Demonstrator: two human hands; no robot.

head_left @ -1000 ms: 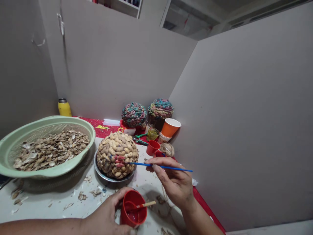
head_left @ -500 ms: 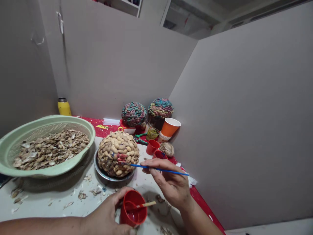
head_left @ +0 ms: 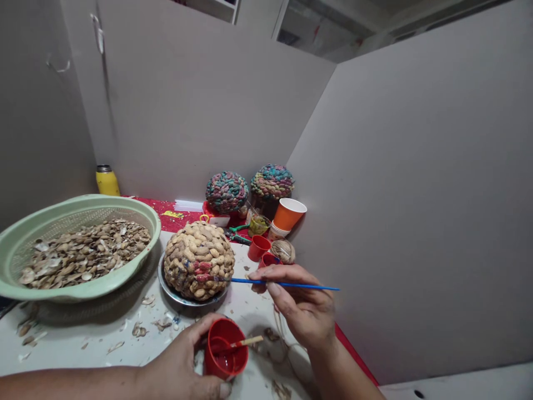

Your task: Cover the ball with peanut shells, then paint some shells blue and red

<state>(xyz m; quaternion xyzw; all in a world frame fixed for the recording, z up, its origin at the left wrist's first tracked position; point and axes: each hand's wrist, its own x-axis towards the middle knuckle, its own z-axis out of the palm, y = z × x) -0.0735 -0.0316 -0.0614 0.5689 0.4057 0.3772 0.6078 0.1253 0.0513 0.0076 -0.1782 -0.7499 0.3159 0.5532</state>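
My left hand (head_left: 194, 361) is wrapped round a red plastic cup (head_left: 211, 364) at the near edge of the table. Red liquid shows in the cup, and a flat wooden stick (head_left: 249, 341) leans out over its rim. Between thumb and fingers, my right hand (head_left: 300, 303) pinches a thin blue paintbrush (head_left: 287, 284). The brush points left, its tip close to a ball covered in peanut shells (head_left: 200, 244); whether it touches cannot be told. A few shells on the ball's front are red, some dark blue. The ball rests in a metal bowl (head_left: 183, 300).
A green colander (head_left: 137, 272) full of shells stands on the left, a yellow bottle (head_left: 107, 180) behind it. Two painted balls (head_left: 227, 191), an orange cup (head_left: 288, 215), more red cups (head_left: 259, 248), green-handled pliers (head_left: 238, 229) and twine (head_left: 283, 251) stand behind. Shell bits litter the table.
My right hand and the brush have moved right, drawing the tip away from the red shells toward the ball's right side. My left hand keeps hold of the red cup.
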